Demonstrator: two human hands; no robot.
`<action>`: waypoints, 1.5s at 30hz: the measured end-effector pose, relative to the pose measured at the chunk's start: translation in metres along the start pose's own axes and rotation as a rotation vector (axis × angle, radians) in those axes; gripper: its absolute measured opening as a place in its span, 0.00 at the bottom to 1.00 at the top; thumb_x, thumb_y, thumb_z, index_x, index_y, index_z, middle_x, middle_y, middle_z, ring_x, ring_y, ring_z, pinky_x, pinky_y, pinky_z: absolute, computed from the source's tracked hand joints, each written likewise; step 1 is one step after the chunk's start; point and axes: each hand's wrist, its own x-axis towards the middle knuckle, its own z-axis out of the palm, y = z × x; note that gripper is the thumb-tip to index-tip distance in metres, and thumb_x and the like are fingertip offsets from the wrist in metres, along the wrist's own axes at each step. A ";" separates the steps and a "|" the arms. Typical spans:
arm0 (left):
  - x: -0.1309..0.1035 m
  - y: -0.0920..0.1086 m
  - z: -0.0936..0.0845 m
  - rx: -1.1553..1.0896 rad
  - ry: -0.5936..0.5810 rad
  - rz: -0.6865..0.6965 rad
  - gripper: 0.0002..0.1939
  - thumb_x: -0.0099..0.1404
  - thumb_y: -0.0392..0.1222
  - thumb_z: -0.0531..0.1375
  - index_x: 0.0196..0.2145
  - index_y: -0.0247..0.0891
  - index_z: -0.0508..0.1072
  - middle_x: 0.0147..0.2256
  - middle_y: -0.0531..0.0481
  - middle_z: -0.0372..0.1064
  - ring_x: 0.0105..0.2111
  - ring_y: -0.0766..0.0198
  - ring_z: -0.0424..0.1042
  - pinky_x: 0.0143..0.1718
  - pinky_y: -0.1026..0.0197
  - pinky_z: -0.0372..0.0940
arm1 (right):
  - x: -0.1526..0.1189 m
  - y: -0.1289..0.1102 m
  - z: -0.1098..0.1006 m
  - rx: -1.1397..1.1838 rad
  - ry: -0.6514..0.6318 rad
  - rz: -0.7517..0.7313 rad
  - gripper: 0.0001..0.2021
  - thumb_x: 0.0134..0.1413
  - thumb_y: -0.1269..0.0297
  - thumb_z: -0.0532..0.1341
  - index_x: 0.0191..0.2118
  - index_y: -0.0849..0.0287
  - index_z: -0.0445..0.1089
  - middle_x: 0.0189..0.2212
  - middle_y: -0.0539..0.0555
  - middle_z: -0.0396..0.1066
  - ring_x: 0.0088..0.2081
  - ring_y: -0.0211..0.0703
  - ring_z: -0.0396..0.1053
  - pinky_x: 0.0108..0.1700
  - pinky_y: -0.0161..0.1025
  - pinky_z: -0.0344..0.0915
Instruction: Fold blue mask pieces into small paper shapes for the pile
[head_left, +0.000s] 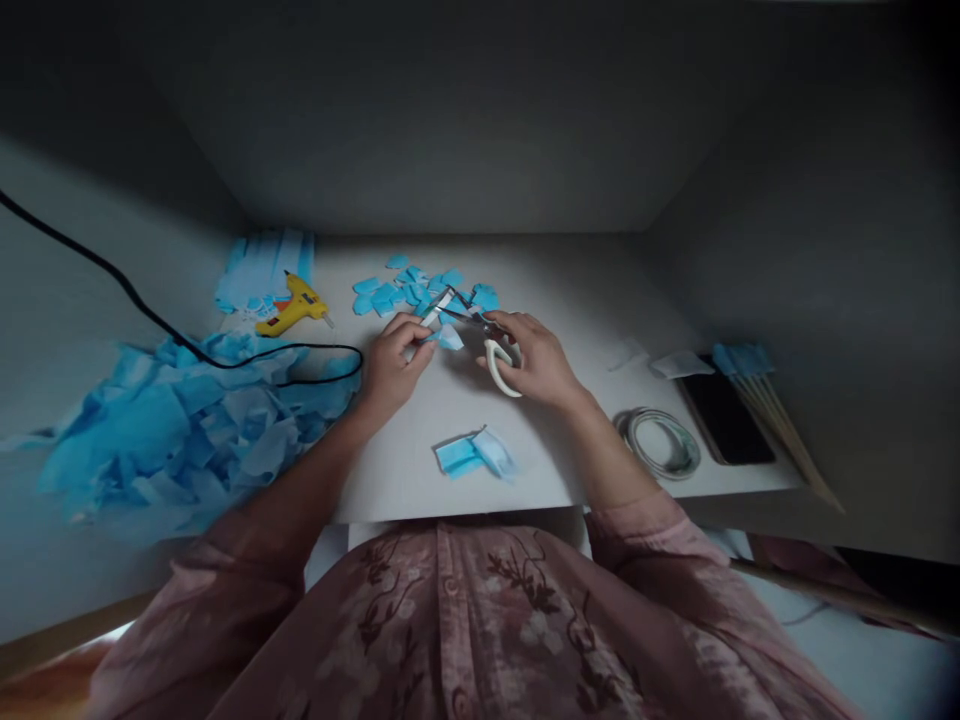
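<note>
My right hand (536,360) is closed round the white handle of a pair of scissors (504,370), whose blades are spread and point up and to the left. Between the thumb and fingers of my left hand (397,362) is a small piece of blue and white fabric (448,338), close to the blades. Just beyond the blades lies a group of small cut blue pieces (390,296). Nearer my body, a folded blue and white piece (472,454) rests on the white table (405,470).
At left, a large heap of blue scraps (202,420) lies under a black cable (120,280). Behind it are a yellow glue gun (296,305) and blue face masks (270,265). To the right sit tape rolls (664,443), a phone (727,415) and blue-tipped sticks (780,415). Walls enclose the table.
</note>
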 end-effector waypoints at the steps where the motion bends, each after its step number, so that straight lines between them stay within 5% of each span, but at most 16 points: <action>1: 0.000 -0.001 0.000 0.004 -0.003 0.003 0.05 0.65 0.31 0.63 0.34 0.40 0.74 0.37 0.53 0.73 0.34 0.67 0.72 0.36 0.64 0.66 | 0.000 0.001 0.001 -0.007 -0.001 -0.006 0.30 0.61 0.42 0.65 0.61 0.56 0.71 0.44 0.61 0.79 0.45 0.55 0.75 0.51 0.51 0.71; 4: -0.001 -0.002 0.000 0.027 -0.009 0.011 0.05 0.65 0.31 0.63 0.33 0.40 0.74 0.37 0.53 0.73 0.35 0.67 0.73 0.36 0.64 0.66 | 0.000 0.005 0.003 0.084 0.025 0.050 0.30 0.58 0.41 0.67 0.59 0.55 0.72 0.44 0.59 0.79 0.44 0.53 0.75 0.49 0.50 0.72; 9: -0.004 0.005 -0.001 0.207 -0.138 0.116 0.05 0.65 0.31 0.63 0.34 0.40 0.76 0.38 0.50 0.76 0.41 0.61 0.76 0.43 0.59 0.69 | 0.003 0.007 0.014 0.570 0.190 0.308 0.32 0.48 0.40 0.74 0.54 0.52 0.70 0.38 0.51 0.76 0.38 0.44 0.74 0.44 0.43 0.72; 14: -0.006 0.015 0.001 0.312 -0.257 0.312 0.06 0.65 0.30 0.62 0.35 0.40 0.76 0.38 0.49 0.78 0.41 0.57 0.75 0.44 0.55 0.70 | 0.005 -0.001 0.030 0.782 0.238 0.297 0.32 0.45 0.43 0.76 0.51 0.48 0.65 0.36 0.48 0.74 0.37 0.40 0.72 0.43 0.41 0.71; 27: -0.010 0.013 0.005 0.329 -0.325 0.314 0.06 0.65 0.31 0.63 0.34 0.41 0.77 0.39 0.48 0.78 0.41 0.55 0.76 0.43 0.53 0.69 | 0.000 -0.011 0.027 0.591 0.199 0.292 0.19 0.55 0.55 0.69 0.49 0.52 0.67 0.34 0.47 0.72 0.33 0.38 0.69 0.40 0.40 0.66; 37: -0.009 0.009 0.003 0.279 -0.328 0.149 0.05 0.65 0.31 0.63 0.35 0.40 0.78 0.38 0.48 0.78 0.40 0.57 0.78 0.40 0.58 0.68 | 0.000 -0.019 0.023 0.596 0.092 0.311 0.26 0.54 0.43 0.69 0.52 0.51 0.66 0.34 0.48 0.70 0.34 0.40 0.69 0.39 0.40 0.67; 45: -0.003 0.007 0.001 0.076 -0.107 -0.006 0.04 0.63 0.32 0.64 0.33 0.39 0.76 0.36 0.52 0.75 0.31 0.67 0.72 0.30 0.65 0.63 | 0.002 -0.007 0.003 0.376 0.122 0.269 0.34 0.52 0.34 0.69 0.54 0.53 0.67 0.37 0.51 0.73 0.36 0.44 0.69 0.42 0.43 0.68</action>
